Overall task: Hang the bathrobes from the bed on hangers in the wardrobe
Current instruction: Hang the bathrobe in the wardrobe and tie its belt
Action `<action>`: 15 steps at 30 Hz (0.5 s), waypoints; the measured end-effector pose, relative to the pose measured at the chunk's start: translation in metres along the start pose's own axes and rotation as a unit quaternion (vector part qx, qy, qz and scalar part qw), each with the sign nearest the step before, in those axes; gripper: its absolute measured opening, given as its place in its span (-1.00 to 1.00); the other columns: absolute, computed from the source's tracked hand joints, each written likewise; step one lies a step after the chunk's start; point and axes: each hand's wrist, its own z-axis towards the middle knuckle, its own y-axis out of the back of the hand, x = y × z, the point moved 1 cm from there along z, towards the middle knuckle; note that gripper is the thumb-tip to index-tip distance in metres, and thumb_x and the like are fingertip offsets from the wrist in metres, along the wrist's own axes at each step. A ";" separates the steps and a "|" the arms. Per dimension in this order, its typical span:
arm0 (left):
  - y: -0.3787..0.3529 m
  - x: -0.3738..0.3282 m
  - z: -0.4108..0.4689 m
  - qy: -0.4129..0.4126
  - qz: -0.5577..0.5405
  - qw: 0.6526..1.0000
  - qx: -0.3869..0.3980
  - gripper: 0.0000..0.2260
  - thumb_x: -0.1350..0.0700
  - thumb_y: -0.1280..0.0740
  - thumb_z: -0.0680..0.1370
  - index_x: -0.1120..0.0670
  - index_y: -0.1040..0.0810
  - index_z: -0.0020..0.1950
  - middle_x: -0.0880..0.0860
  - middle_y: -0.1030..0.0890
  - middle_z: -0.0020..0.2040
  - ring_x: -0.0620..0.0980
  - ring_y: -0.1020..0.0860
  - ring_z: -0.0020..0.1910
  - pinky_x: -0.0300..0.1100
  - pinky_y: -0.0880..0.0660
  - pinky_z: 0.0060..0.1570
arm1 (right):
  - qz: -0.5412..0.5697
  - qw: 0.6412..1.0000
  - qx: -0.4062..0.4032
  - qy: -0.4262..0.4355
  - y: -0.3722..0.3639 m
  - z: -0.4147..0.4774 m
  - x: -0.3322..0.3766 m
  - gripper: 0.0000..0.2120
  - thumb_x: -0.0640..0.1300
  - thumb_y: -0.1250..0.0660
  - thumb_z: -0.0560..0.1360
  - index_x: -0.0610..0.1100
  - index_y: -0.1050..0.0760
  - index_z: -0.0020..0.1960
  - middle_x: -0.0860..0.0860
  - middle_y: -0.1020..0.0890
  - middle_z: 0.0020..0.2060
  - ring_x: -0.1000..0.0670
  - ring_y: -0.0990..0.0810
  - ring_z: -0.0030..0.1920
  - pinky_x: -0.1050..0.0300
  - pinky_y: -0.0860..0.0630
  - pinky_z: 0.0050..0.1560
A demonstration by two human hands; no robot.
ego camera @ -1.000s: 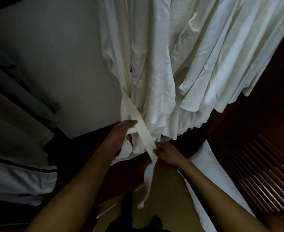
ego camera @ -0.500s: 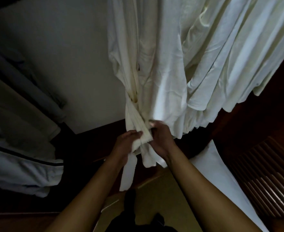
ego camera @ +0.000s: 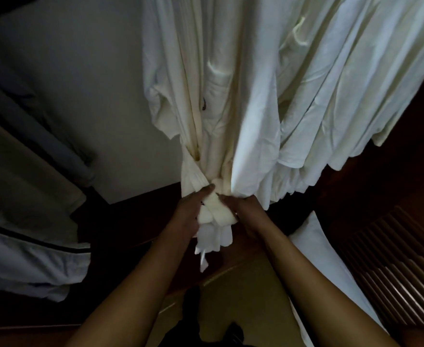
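Left grip: your fingers are curled round the left side of the bunched belt, with one fingertip pressed into the cloth just above it.
Right grip: closed on the right side of the belt. The fingertips are partly hidden by cloth, so the exact contact is unclear.
Belt: wadded between your two grips, with loose ends dangling below them.
Bathrobe: hangs directly above both grips, with its lower front gathered in at the belt. The hanger is out of view.
Other bathrobes: hang above and to the right of your right grip.
Handling (judged): soft, limp and light. It is not fragile, but cloth slides on cloth, so a loose wrap may slip.
Where to hold (judged): take one belt end in each grip, close to the wad. Pull sideways, not down, or the bathrobe may drag off its hanger.
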 end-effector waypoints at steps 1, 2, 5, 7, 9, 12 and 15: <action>0.000 0.001 0.002 -0.002 -0.012 1.000 0.003 -0.58 0.10 -0.60 0.38 0.24 -0.67 0.18 0.22 -0.71 0.10 0.12 -0.71 0.00 0.01 -0.66 -0.10 | 0.028 1.000 -0.009 -0.006 0.001 -0.001 -0.002 -0.51 0.06 -0.58 0.30 -0.15 -0.64 0.15 -0.10 -0.73 0.03 -0.08 -0.70 0.08 -0.07 -0.62 0.17; 0.002 0.003 0.002 -0.007 -0.019 1.000 0.007 -0.63 0.14 -0.56 0.45 0.24 -0.65 0.21 0.24 -0.70 0.13 0.15 -0.70 0.05 0.03 -0.66 -0.03 | 0.059 0.998 -0.011 -0.013 0.002 -0.001 -0.003 -0.62 -0.03 -0.57 0.39 -0.17 -0.64 0.13 -0.13 -0.73 0.02 -0.10 -0.70 0.08 -0.03 -0.63 0.12; 0.006 0.008 0.004 -0.010 -0.031 0.999 0.027 -0.68 0.20 -0.46 0.54 0.26 -0.61 0.27 0.28 -0.65 0.21 0.19 -0.66 0.16 0.10 -0.62 0.13 | 0.070 0.997 0.013 -0.008 0.002 -0.004 -0.005 -0.75 -0.18 -0.49 0.50 -0.22 -0.62 0.15 -0.19 -0.71 0.04 -0.11 -0.70 0.01 0.07 -0.63 -0.06; 0.008 0.005 0.005 -0.020 -0.058 0.997 0.040 -0.62 0.20 -0.48 0.53 0.25 -0.58 0.33 0.30 -0.63 0.25 0.23 -0.63 0.22 0.20 -0.56 0.22 | 0.090 0.996 -0.003 -0.013 0.000 -0.005 -0.004 -0.78 -0.18 -0.46 0.53 -0.21 -0.60 0.16 -0.15 -0.71 0.03 -0.05 -0.69 -0.07 0.16 -0.62 -0.18; 0.007 0.002 0.003 -0.047 -0.085 0.994 0.057 -0.57 0.20 -0.49 0.52 0.23 -0.55 0.37 0.30 -0.62 0.26 0.26 -0.61 0.26 0.28 -0.52 0.26 | 0.131 0.989 -0.047 -0.052 0.000 -0.007 0.001 -0.80 -0.10 -0.44 0.55 -0.19 -0.60 0.11 -0.13 -0.70 0.00 -0.04 -0.67 -0.10 0.14 -0.59 -0.21; 0.005 -0.002 -0.005 -0.092 -0.055 0.992 0.073 -0.62 0.21 -0.45 0.56 0.21 -0.55 0.37 0.29 -0.64 0.22 0.28 -0.62 0.23 0.26 -0.55 0.22 | 0.008 0.994 -0.037 -0.104 0.001 -0.010 0.010 -0.60 0.17 -0.38 0.56 -0.20 -0.61 0.00 -0.15 -0.72 -0.12 -0.02 -0.64 -0.25 0.14 -0.53 -0.28; 0.005 -0.009 -0.012 -0.115 -0.018 0.989 0.093 -0.64 0.22 -0.43 0.57 0.26 -0.54 0.35 0.34 -0.63 0.22 0.31 -0.62 0.21 0.30 -0.54 0.21 | -0.186 0.982 -0.042 -0.003 0.008 -0.017 0.023 -0.46 0.29 -0.24 0.58 -0.17 -0.66 -0.09 -0.07 -0.73 -0.28 0.02 -0.64 -0.33 0.08 -0.59 -0.17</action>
